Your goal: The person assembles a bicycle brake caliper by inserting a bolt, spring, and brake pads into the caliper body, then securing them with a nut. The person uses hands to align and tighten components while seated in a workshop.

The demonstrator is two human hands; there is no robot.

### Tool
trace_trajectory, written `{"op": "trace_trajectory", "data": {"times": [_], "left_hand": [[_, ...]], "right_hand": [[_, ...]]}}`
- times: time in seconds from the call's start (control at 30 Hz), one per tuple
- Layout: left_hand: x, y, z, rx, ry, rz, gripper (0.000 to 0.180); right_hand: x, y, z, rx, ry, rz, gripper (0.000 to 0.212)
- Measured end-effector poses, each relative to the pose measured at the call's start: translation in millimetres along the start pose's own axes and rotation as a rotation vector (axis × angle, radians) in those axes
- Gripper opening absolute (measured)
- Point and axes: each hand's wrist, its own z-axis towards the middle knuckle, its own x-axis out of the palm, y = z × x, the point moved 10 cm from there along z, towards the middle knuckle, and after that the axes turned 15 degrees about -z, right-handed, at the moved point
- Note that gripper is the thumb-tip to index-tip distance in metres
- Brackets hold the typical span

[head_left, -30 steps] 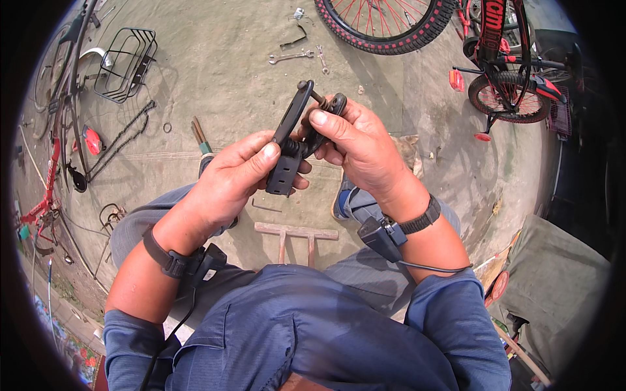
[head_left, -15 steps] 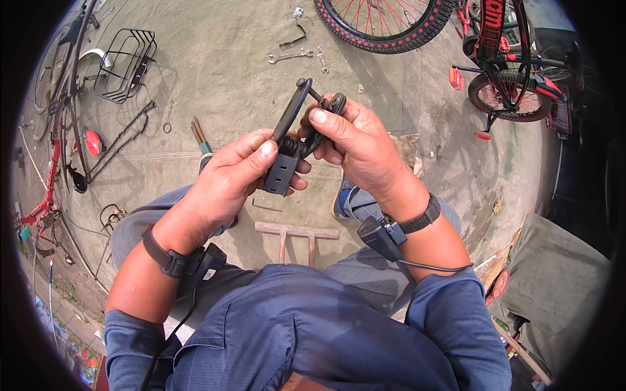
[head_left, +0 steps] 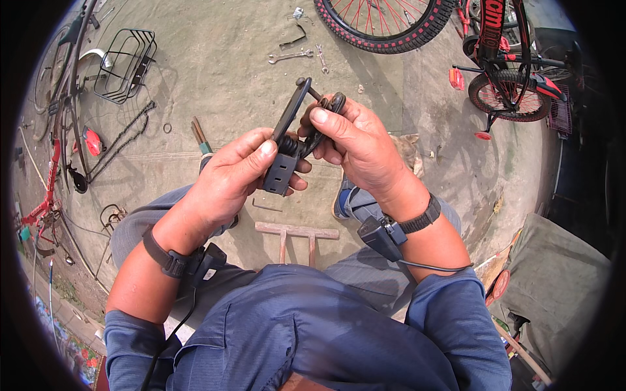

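Left hand (head_left: 228, 179) gripping a black plastic bracket-like bicycle part (head_left: 287, 146) by its blocky lower end, right hand (head_left: 358, 143) pinching its small upper arm, held above the concrete ground (head_left: 215, 78), spanners (head_left: 290, 57) lying beyond.

Wire basket (head_left: 125, 64) lying upper left on concrete ground (head_left: 222, 85); two wrenches (head_left: 290, 57) lying near red-rimmed bicycle wheel (head_left: 385, 23); small wooden stool (head_left: 297, 234) standing between knees.
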Motion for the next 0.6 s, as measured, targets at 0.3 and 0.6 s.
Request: {"op": "trace_trajectory", "data": {"times": [0.3,0.6], "left_hand": [[0.6,-0.6,-0.3,0.0,0.002,-0.01,0.046],[0.2,0.1,-0.2,-0.004,-0.001,-0.016,0.046]], "right_hand": [[0.4,1.1,-0.4,-0.006,0.009,0.007,0.027],[1.0,2.2,0.3,-0.023,0.022,-0.01,0.031]]}}
